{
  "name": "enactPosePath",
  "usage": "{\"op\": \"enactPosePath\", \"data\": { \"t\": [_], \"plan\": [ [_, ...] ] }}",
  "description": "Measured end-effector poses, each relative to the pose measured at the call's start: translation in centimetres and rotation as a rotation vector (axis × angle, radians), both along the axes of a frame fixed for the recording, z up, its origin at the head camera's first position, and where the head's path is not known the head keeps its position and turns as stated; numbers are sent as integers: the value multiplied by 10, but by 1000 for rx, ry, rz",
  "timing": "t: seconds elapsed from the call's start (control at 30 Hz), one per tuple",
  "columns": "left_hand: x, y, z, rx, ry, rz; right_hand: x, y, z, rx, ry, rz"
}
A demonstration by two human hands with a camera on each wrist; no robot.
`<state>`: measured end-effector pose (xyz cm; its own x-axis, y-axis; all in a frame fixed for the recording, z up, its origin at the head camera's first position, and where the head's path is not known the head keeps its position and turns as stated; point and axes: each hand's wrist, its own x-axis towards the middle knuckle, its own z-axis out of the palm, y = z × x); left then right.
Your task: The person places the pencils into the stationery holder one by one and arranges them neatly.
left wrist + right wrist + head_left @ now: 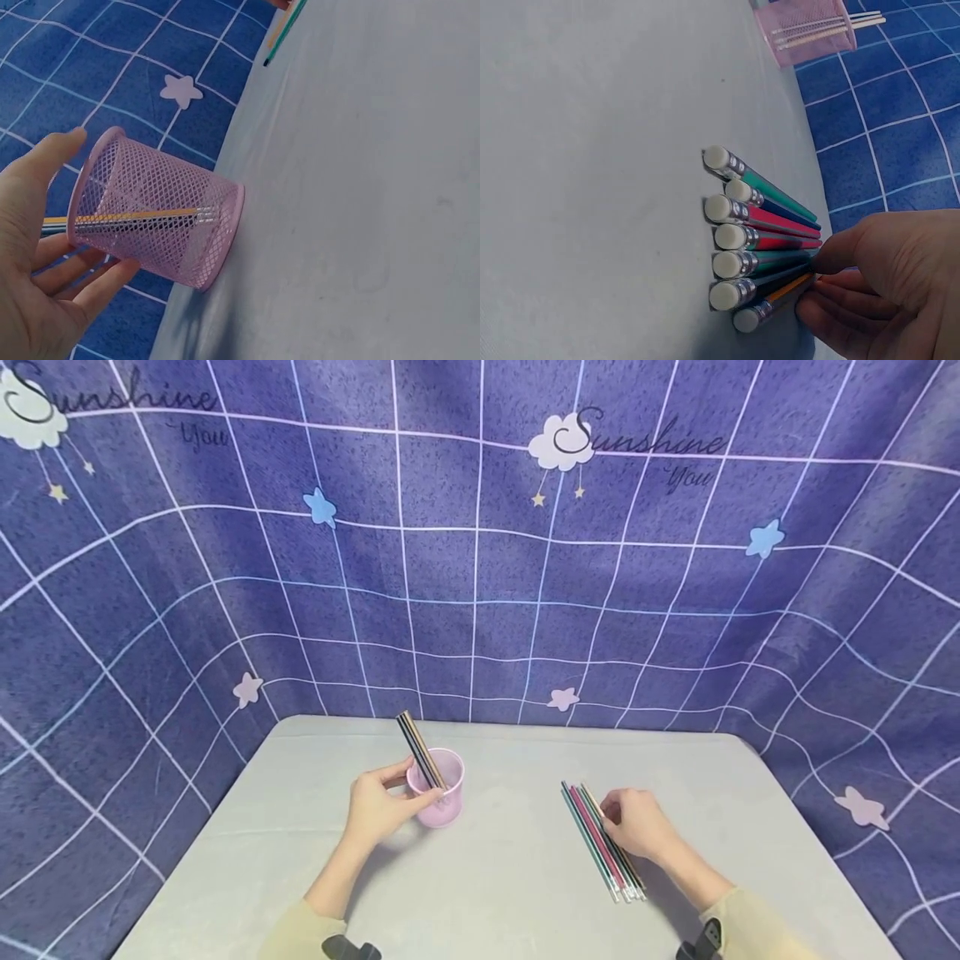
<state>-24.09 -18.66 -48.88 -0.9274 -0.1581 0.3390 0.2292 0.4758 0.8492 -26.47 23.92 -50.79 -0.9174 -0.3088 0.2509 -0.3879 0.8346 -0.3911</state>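
My left hand [378,806] holds a pink mesh pencil cup [439,812] by its upper part, thumb on one side of the rim and fingers on the other. Several pencils [420,749] lean inside the cup, black and yellow ones among them, with their ends sticking out over the rim. On the right, a row of several pencils [596,843] lies on the table, in green, pink and dark colours with white erasers. My right hand [637,822] pinches at the row's right edge, where a yellow pencil [786,289] lies; the fingertips partly hide its far end.
The pale grey tabletop [510,877] carries the cup and the loose pencils. Behind it and at both sides hangs a blue-purple curtain [442,627] with a grid, stars and clouds. Between cup and pencil row there is a wide gap.
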Motion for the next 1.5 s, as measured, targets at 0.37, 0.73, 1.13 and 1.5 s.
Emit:
{"op": "enactPosePath", "data": {
  "t": [0.37,0.73,1.13,1.5],
  "plan": [
    [1,2,-2,-60,25,27,-5,4,5,-85,-55,1],
    [1,1,-2,-59,32,14,-27,7,71,-242,34,1],
    [-1,4,-3,-38,-6,-3,-25,-10,112,-311,83,-23],
    [-1,0,-3,-45,10,8,-26,-59,124,-488,90,104]
  ]
}}
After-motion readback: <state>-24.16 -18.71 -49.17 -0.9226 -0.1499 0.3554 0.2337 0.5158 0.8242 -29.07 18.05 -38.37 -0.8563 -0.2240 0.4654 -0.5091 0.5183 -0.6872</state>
